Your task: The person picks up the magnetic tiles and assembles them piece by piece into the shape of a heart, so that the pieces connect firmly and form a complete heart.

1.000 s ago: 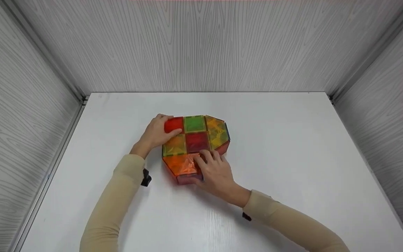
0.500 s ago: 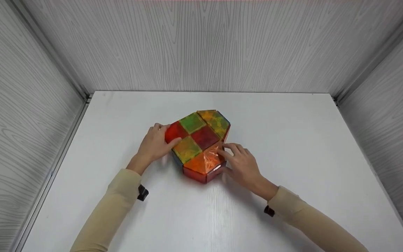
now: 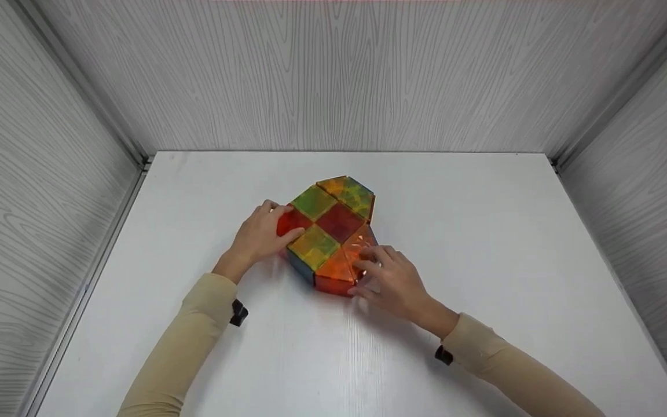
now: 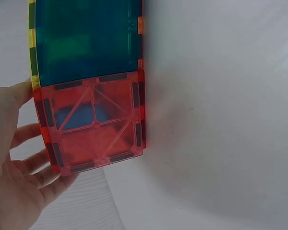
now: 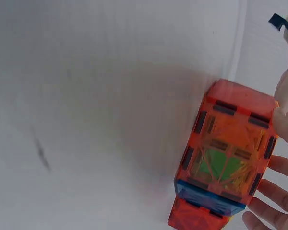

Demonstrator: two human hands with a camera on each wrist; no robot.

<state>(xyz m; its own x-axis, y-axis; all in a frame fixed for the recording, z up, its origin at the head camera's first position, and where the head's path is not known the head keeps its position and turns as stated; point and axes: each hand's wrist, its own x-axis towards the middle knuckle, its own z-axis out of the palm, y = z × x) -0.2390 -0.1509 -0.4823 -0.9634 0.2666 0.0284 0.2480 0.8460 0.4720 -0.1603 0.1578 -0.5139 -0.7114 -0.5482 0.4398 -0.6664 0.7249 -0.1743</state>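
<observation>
A low, heart-like box of see-through magnetic tiles (image 3: pixel 339 222) stands on the white table between my hands. Its top has green, dark red and yellowish squares with two rounded ends. My left hand (image 3: pixel 258 234) grips the corner with the red tile (image 3: pixel 292 223), thumb on top. In the left wrist view, the fingers of that hand (image 4: pixel 19 177) lie along a red side tile (image 4: pixel 93 124) beside a blue-green tile (image 4: pixel 89 43). My right hand (image 3: pixel 394 281) holds the orange end (image 3: pixel 333 266), fingertips on top and thumb low at the side. The right wrist view has its red-framed side (image 5: pixel 230 143).
The white tabletop (image 3: pixel 472 231) stretches around the box. Grey wood-grain panels (image 3: pixel 333 75) wall the back and both sides. A small black piece (image 3: pixel 239 313) sits at the left cuff, another (image 3: pixel 443 355) at the right cuff.
Held by both hands, the tile box has turned counterclockwise, its orange end swinging from lower left toward lower right. My right hand has moved rightward with it; my left hand keeps the red corner.
</observation>
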